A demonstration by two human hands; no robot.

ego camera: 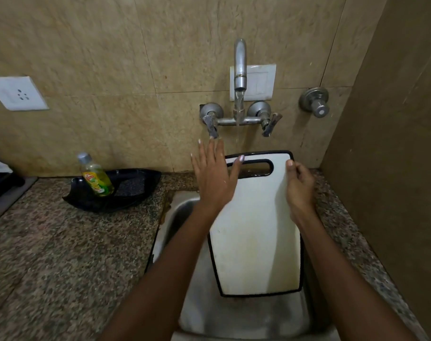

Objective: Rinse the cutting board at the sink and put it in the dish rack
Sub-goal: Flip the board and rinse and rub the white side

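A white cutting board [256, 232] with a black rim and a handle slot stands tilted over the steel sink [184, 217], handle end up under the tap. My right hand [299, 185] grips its upper right edge. My left hand [213, 174] is flat with fingers spread at the board's upper left edge, the thumb over the handle slot and the fingertips just below the left tap lever [210, 124]. Water runs from the spout [240, 67] down behind the board's top edge.
A black tray [138, 195] on the granite counter at the left holds a green dish-soap bottle [96, 177] and a dark scrub pad [132, 187]. A second valve [315, 102] juts from the wall at the right, and a brown side wall lies close on that side. No dish rack is in view.
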